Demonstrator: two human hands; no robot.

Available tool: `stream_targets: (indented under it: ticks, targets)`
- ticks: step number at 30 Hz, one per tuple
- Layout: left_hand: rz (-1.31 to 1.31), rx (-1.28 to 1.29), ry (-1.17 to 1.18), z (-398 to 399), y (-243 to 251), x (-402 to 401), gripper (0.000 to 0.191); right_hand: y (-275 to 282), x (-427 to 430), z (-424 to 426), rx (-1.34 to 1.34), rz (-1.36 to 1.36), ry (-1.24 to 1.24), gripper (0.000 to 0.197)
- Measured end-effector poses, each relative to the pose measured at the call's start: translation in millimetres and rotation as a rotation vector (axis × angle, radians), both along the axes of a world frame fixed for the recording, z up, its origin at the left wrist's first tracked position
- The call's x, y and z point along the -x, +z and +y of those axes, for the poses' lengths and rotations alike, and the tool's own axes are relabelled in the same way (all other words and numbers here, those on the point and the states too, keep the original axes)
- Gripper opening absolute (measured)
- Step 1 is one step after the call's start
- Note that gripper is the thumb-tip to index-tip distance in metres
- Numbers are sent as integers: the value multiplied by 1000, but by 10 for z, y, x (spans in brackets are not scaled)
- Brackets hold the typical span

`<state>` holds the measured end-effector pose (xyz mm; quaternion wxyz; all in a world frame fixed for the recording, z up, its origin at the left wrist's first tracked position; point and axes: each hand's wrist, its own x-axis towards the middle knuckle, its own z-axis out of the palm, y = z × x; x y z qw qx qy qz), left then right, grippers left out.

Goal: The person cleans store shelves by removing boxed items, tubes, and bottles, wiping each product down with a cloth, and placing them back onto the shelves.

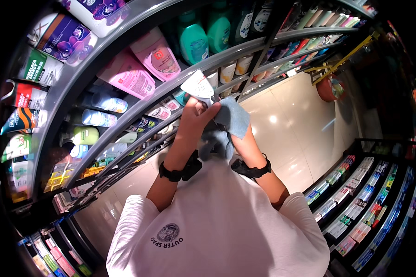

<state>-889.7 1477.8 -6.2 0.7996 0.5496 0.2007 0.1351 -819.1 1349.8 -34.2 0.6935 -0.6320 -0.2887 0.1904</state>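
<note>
My left hand (198, 114), in front of the shelf edge, grips a white package (198, 86) with dark and red print, its wide end pointing up and left. A blue-grey cloth (234, 116) is draped over my right hand (241, 135), close beside the package's lower end, and hangs down between my wrists. The cloth hides most of my right fingers. Black bands sit on both wrists. Just beyond the package stand white-and-orange bottles (227, 72) on a lower shelf.
Shelves curve across the left and top, holding pink bottles (161, 55), green pump bottles (193, 41) and tubes (38, 67). Racks of small boxed goods (353, 207) stand at the lower right. A red-brown bucket (327, 89) and a yellow folding frame (345, 60) stand on the tiled floor (284, 128).
</note>
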Motion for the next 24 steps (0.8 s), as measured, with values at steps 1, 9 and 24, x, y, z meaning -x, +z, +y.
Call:
stream_targets:
  ticks: [1,9,24]
  targets:
    - [-1,2,-1,12,13,3,24,142,-36,12,2,-1,-1,29]
    - [40,-226,-9,-31,129,-33,24,338,-43,52,447,-557,-163,21]
    - [11,-182,5,224,261,203,33,386,-8,17,138,506,405,29]
